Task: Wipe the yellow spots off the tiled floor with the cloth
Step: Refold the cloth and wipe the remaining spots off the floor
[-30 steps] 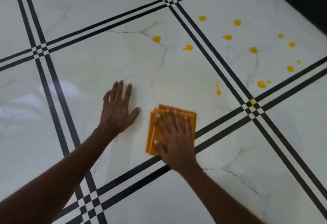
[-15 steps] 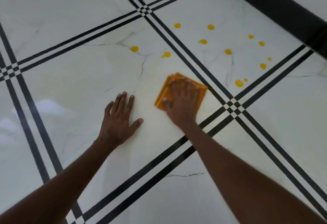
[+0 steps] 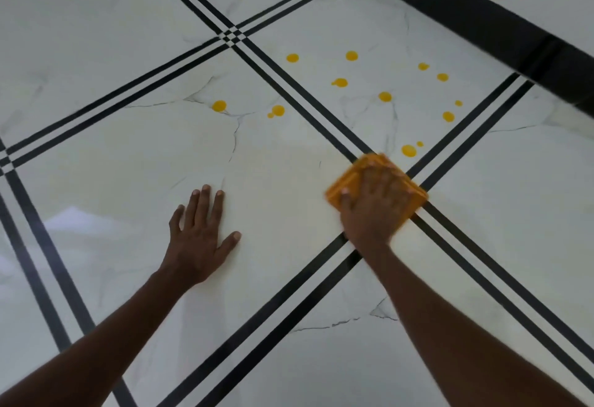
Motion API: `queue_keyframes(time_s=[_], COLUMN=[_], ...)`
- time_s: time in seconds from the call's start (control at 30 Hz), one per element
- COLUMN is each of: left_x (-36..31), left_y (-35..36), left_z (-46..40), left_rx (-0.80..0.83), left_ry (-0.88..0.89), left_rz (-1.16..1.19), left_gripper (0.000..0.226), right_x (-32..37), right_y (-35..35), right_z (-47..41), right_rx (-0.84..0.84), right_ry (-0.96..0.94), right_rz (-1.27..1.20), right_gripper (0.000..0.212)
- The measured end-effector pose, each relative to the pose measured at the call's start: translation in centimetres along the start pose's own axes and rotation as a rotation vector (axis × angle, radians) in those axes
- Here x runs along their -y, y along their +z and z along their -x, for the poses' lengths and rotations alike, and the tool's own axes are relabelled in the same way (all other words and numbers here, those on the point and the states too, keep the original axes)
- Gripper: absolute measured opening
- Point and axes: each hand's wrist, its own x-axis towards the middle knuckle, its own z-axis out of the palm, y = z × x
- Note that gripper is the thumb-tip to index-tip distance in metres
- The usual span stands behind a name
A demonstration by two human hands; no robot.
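Two bare forearms reach from the near edge across a glossy white tiled floor [image 3: 289, 181] crossed by black double lines. The left hand [image 3: 201, 239] lies flat and empty, fingers spread wide, on the central tile. The right hand [image 3: 374, 210] presses flat, fingers splayed, on a folded orange cloth [image 3: 340, 186] over the crossing of the black lines; the cloth sits like a diamond, one corner pointing away toward the far wall, blurred at its edges. Just beyond that corner begin the yellow spots [image 3: 409, 150], scattered over the far tile. Two more lie on the central tile. A black skirting band [image 3: 482, 11] runs along the far right edge.
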Motion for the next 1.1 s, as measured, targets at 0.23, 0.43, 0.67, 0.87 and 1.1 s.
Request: queue_keyframes(time_s=[0.23,0.43,0.67,0.87,1.1], left_x=[0.8,0.6,1.6,7.7,5.5], left_y=[-0.3,0.2,-1.5,-2.1,-6.0], left_z=[0.1,-0.2,-0.6,-2.0,-3.1], left_rx=[-0.035,-0.025,-0.043,0.005,0.238], left_ry=[-0.009,-0.019,-0.001,-0.236,-0.309], left_rz=[0.013,0.020,0.104,0.059,0.077], left_gripper=[0.086,0.088,0.086,0.117,0.133], right_x=[3.7,-5.9,7.0,4.8,3.5], right_y=[1.5,-2.2,0.8,1.8,-0.9], right_z=[-8.4,4.5,2.8,-7.2,10.0], right_rx=[0.093,-0.011,0.122,0.043,0.187], right_ry=[-0.464,0.040,-0.490,-0.400,-0.354], right_rz=[0.023,0.079,0.022,0.097,0.094], right_gripper=[0.076,0.076,0.077,0.075,0.079])
